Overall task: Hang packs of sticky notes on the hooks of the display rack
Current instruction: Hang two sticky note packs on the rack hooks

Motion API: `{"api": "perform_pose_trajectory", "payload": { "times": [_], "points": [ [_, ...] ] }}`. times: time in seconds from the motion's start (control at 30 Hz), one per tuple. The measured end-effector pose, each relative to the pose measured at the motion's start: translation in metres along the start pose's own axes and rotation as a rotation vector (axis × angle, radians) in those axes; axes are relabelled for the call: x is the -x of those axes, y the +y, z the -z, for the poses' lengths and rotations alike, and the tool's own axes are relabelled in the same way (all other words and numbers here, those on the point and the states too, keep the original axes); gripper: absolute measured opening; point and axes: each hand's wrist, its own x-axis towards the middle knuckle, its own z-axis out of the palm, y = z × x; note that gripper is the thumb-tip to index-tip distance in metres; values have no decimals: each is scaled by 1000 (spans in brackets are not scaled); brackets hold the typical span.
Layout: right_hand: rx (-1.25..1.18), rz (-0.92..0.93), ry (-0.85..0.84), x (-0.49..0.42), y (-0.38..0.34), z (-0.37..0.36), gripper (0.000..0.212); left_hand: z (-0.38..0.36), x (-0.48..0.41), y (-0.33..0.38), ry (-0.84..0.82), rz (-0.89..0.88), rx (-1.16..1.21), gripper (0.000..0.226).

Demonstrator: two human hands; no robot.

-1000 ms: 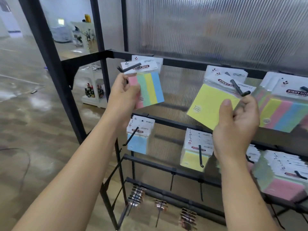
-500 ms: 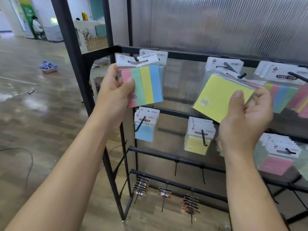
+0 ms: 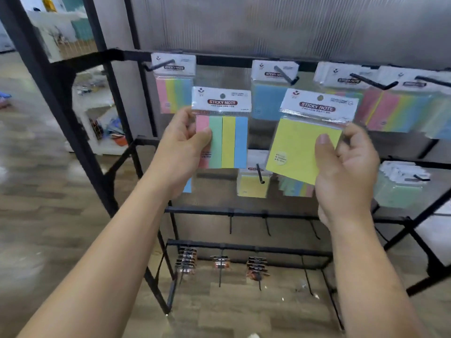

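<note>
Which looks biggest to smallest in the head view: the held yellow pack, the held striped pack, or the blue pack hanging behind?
1. yellow pack
2. striped pack
3. blue pack, partly hidden and farther back, so its true size is unsure.

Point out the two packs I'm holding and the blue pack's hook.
held striped pack point(image 3: 228, 142), head view, yellow strip.
held yellow pack point(image 3: 297, 142), head view, front face.
blue pack's hook point(image 3: 284, 74), head view, mid-shaft.

Pinching a four-colour striped pack point(image 3: 228, 140) upright in the left hand point(image 3: 181, 147), gripping a tilted yellow pack point(image 3: 300, 142) in the right hand point(image 3: 346, 167), holding both before the display rack point(image 3: 219, 61), facing hung packs point(image 3: 174, 93) on top-row hooks point(image 3: 284, 74).
</note>
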Motion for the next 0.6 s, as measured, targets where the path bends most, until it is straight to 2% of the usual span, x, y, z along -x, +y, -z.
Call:
{"api": "perform_pose_trajectory", "payload": {
  "times": [0.2,0.47,0.6],
  "points": [
    [84,-167,103,2,-9,66,20,-67,-10,-26,-171,70,-20,29],
    [187,-173,344,-3,-25,191,26,-219,-5,-43,-448,130,82,25],
    [363,-172,481,-1,-29,280,22,-315,8,-60,-559,170,96,26]
  ]
}}
